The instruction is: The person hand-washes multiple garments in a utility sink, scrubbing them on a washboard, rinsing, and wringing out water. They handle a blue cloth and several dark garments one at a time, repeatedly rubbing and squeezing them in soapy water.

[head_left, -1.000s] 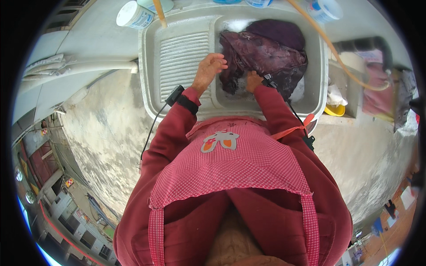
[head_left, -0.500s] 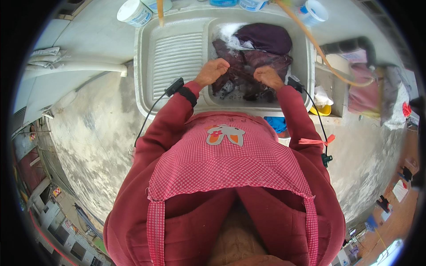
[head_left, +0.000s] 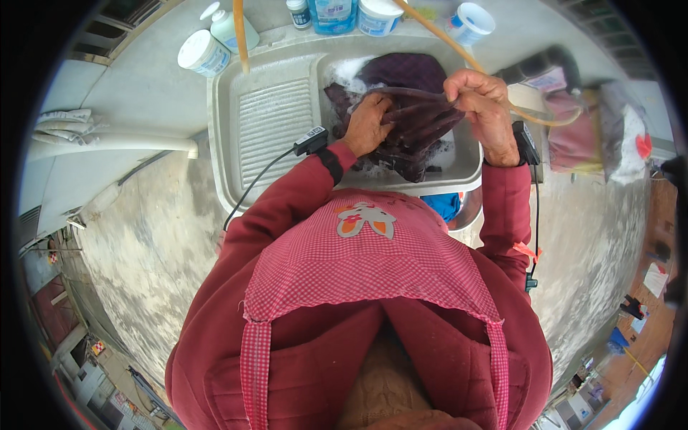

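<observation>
A wet, dark maroon garment [head_left: 412, 143] is stretched between my two hands over the basin of a grey laundry sink [head_left: 218, 154]. My right hand [head_left: 487, 107] pinches one edge of it, lifted near the basin's right side. At the garment's left part, my left hand [head_left: 369, 125] is closed on the cloth, its fingertips partly hidden in the folds. Behind lies a darker purple cloth [head_left: 405, 70] in the water, with white suds [head_left: 347, 74] beside it. The sink's ribbed washboard [head_left: 276, 129] is left of the basin.
Along the back ledge stand a white tub [head_left: 203, 54], a pump bottle [head_left: 233, 32], a blue container [head_left: 333, 18] and more tubs. A tan hose [head_left: 534, 118] curves past my right hand. Blue cloth [head_left: 441, 206] shows below the sink's front edge.
My right hand has risen and moved right, pulling an edge of the garment up. My left hand has shifted right and slightly down onto the cloth. The view has tilted a little.
</observation>
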{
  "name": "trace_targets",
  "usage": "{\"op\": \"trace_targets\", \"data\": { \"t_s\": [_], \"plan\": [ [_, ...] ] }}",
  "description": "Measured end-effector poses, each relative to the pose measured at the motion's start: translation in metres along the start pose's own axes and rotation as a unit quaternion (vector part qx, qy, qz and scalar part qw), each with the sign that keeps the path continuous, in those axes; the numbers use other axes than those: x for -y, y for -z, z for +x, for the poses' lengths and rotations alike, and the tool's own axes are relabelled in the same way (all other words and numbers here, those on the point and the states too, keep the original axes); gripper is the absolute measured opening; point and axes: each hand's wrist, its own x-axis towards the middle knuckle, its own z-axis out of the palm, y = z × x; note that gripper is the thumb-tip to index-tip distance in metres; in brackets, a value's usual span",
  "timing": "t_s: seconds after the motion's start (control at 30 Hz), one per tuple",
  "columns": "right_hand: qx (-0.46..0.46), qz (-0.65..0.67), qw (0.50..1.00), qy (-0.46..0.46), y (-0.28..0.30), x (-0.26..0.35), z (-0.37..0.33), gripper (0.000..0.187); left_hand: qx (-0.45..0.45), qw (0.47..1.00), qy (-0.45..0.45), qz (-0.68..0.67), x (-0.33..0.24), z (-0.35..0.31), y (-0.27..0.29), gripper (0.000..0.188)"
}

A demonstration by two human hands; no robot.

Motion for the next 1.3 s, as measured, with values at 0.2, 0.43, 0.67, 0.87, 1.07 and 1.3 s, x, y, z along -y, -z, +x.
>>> {"op": "trace_targets", "data": {
  "t_s": [0.2, 0.43, 0.67, 0.87, 1.07, 1.3],
  "plan": [
    [-0.157, -0.018, 0.987, 0.018, 0.067, -0.039, 0.005, 0.016, 0.11, 0.979, 0.079, -0.149, 0.004, 0.009, 0.067, 0.021],
    [-0.081, -0.194, 0.975, -0.074, 0.034, -0.169, -0.002, 0.026, 0.034, 0.953, 0.167, -0.25, -0.013, 0.029, 0.101, 0.017],
    [-0.048, -0.232, 0.971, 0.022, -0.082, -0.224, -0.02, 0.05, 0.092, 0.778, 0.332, -0.525, -0.027, 0.026, 0.114, 0.024],
    [-0.128, 0.011, 0.98, -0.15, -0.036, -0.221, -0.009, 0.038, 0.142, 0.806, 0.348, -0.458, -0.013, 0.029, 0.148, 0.029],
    [-0.018, 0.223, 0.97, -0.094, 0.019, -0.15, 0.013, 0.037, 0.216, 0.831, 0.28, -0.429, -0.002, 0.027, 0.173, 0.034],
    [-0.033, -0.142, 0.988, 0.042, 0.02, -0.057, 0.043, 0.051, 0.121, 0.892, 0.231, -0.369, -0.047, 0.083, 0.187, 0.039]
  ]
}}
